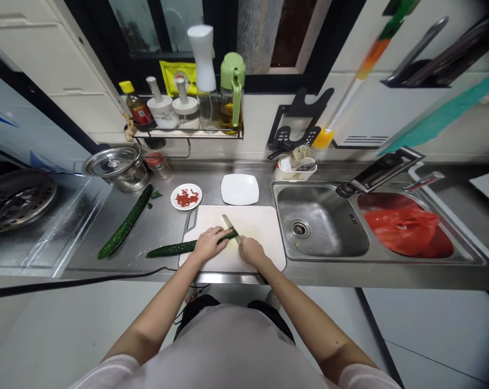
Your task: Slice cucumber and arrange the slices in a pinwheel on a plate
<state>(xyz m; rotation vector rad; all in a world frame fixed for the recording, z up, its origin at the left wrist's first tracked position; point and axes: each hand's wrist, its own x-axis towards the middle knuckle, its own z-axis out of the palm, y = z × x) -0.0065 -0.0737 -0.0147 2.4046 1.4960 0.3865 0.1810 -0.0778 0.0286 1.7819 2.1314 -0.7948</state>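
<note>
Cucumber [173, 249] lies over the left edge of the board [264, 227], tail on the counter [155, 227]. Left hand [209, 244] clamps it, curled; right hand [251, 252] grips the knife [229, 223] (blade at the cut end). Right of the board is bare, with the sink [321, 237] just beside.

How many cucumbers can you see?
2. The first cucumber lies on the cutting board under the left hand; the second cucumber lies on the counter, farther left. None seem hidden.

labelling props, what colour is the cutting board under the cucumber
The cutting board is plain white, seen best in the head view.
</note>
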